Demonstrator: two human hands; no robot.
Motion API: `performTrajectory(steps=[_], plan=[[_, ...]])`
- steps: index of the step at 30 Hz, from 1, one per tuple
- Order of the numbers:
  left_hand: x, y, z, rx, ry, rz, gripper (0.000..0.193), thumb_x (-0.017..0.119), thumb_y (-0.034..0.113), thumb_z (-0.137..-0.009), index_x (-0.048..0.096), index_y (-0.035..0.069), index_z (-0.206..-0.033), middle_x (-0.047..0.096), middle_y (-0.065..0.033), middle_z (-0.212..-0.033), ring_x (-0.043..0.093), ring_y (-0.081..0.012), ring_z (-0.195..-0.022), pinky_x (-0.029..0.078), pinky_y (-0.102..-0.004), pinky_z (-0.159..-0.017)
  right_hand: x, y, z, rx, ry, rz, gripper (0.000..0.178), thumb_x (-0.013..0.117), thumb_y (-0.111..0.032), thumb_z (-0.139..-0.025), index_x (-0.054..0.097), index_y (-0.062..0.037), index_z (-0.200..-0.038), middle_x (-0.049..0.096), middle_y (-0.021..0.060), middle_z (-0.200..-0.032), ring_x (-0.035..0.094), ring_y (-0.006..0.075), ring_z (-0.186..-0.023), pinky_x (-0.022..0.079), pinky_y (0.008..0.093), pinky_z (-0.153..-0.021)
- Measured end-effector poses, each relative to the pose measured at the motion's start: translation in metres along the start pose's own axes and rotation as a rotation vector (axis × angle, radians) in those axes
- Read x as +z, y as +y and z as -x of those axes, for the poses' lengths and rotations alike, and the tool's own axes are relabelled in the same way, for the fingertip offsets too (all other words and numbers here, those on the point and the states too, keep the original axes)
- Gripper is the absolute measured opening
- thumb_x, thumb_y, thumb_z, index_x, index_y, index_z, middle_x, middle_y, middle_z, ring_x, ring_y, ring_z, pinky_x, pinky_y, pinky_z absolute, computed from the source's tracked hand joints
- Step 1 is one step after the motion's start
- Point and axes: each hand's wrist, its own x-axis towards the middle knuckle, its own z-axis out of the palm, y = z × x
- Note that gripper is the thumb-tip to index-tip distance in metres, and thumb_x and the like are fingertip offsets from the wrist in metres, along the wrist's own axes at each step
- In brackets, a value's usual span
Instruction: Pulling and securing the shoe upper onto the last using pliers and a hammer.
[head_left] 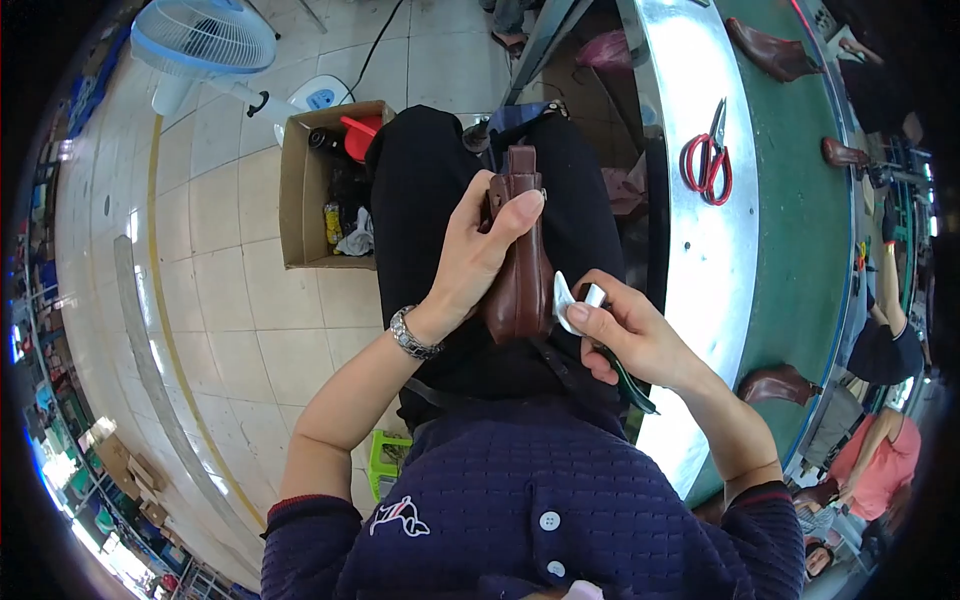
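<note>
A brown leather boot upper (520, 290) stands upright between my thighs, over my lap. My left hand (478, 248) is closed round its narrow upper part, with the thumb across the front. My right hand (632, 328) grips pincers (563, 298) that have a pale curved metal head and a dark green handle. The metal head lies against or very close to the right side of the boot upper; contact is hard to tell. Part of the tool is hidden by my right fingers.
Red-handled scissors (708, 172) lie on the shiny metal ledge (738, 275) at right. Beyond it a green conveyor belt (765, 190) carries several brown boot uppers (778, 387). At left are a cardboard box (300, 235) holding odds and ends and a fan (205, 40).
</note>
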Motion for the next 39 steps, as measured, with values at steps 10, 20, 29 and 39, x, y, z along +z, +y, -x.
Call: performTrajectory(steps=[10, 20, 29, 39], plan=[[0.008, -0.014, 0.013, 0.083, 0.023, -0.098, 0.041, 0.06, 0.047, -0.093, 0.05, 0.007, -0.09, 0.043, 0.0049, -0.074, 0.039, -0.0034, -0.068, 0.035, -0.021, -0.061, -0.017, -0.037, -0.001, 0.043, -0.136, 0.522, 0.041, 0.052, -0.041, -0.099, 0.051, -0.002, -0.108, 0.054, 0.0064, -0.056, 0.056, 0.0141, -0.048, 0.041, 0.0293, -0.044], [0.002, -0.011, -0.011, 0.054, 0.041, -0.048, 0.042, 0.06, 0.049, -0.093, 0.051, 0.009, -0.088, 0.046, 0.0042, -0.076, 0.041, -0.0026, -0.065, 0.037, -0.0191, -0.058, 0.002, -0.029, -0.006, 0.027, 0.054, 0.419, 0.038, 0.05, -0.039, -0.1, 0.049, -0.0008, -0.104, 0.055, 0.0076, -0.054, 0.057, 0.0168, -0.045, 0.042, 0.0291, -0.045], [0.003, -0.004, -0.022, -0.062, 0.018, 0.075, 0.04, 0.061, 0.048, -0.093, 0.052, 0.01, -0.089, 0.049, 0.0039, -0.079, 0.044, -0.0026, -0.067, 0.04, -0.0198, -0.061, -0.01, -0.005, -0.009, 0.001, -0.052, -0.016, 0.035, 0.05, -0.04, -0.101, 0.047, -0.0051, -0.095, 0.048, 0.0, -0.057, 0.047, 0.0076, -0.043, 0.036, 0.0217, -0.043], [0.009, 0.002, -0.023, -0.082, 0.049, 0.024, 0.04, 0.061, 0.049, -0.093, 0.051, 0.01, -0.086, 0.05, 0.0035, -0.079, 0.046, -0.0027, -0.068, 0.041, -0.02, -0.062, -0.006, -0.035, -0.004, -0.028, 0.115, 0.565, 0.03, 0.057, -0.032, -0.098, 0.049, -0.0034, -0.102, 0.054, 0.0027, -0.055, 0.057, 0.014, -0.049, 0.043, 0.0309, -0.048]])
